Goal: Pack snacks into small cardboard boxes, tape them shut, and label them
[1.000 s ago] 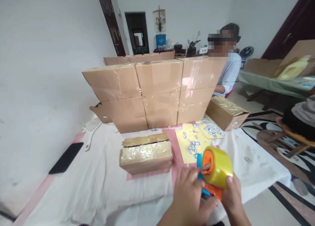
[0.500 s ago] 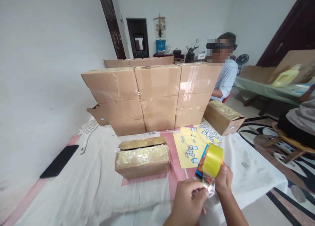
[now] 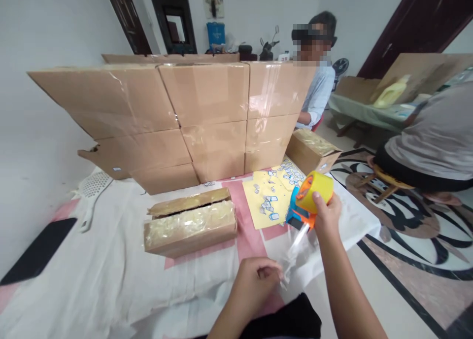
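Note:
My right hand [image 3: 328,212] is wrapped round a tape dispenser [image 3: 313,190], blue and orange with a yellow roll of packing tape. A strip of clear tape [image 3: 294,244] runs from the dispenser down to my left hand [image 3: 259,281], whose closed fingers pinch its loose end. Ahead and to the left, a small cardboard box [image 3: 192,230] lies on the cloth, its top covered in shiny tape and one flap standing up along the far side. Just beyond the dispenser are yellow sheets [image 3: 261,203] with small blue-outlined stickers on them.
A wall of stacked cardboard boxes [image 3: 210,95] stands across the table, with another taped box [image 3: 314,149] at its right end. On the left lie a white skimmer [image 3: 94,188] and a black phone-like slab [image 3: 39,250]. One person [image 3: 320,90] sits behind the boxes, another [image 3: 436,137] at right.
My hands have moved apart, drawing a longer strip of tape from the dispenser. The right hand went up, the left down and leftward. The view has shifted too.

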A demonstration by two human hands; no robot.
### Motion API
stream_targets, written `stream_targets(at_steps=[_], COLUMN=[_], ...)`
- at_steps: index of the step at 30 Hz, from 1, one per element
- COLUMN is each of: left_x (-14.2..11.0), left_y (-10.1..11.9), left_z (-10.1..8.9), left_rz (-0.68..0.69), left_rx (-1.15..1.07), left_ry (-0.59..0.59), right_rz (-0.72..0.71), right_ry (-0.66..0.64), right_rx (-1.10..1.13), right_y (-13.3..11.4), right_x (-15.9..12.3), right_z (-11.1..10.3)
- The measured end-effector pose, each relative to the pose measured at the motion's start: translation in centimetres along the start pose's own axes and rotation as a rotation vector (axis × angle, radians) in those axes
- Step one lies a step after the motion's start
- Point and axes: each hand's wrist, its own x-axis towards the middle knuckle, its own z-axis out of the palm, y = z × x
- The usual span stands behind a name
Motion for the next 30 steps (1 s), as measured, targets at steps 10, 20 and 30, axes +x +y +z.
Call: stream_targets(at_steps=[10,20,30], left_x=[0.1,0.5,1.8], left_y=[0.5,2.3,3.1], left_z=[-0.9,-2.9,-2.9], left_rz=[0.007,0.036,0.327], left_rx=[-0.014,0.086,0.419], left_ry=[-0.005,0.036,0.189], right_rz=[-0.048,-0.561,-0.201], right_ry=[-0.152,-0.337,-0.339], right_rx=[-0.088,-0.230,-0.071], right_y=[-1.2,-3.9,-8.1], right_x=[-0.7,0.1,-6.3], right_z=[0.6,0.7,-0.8])
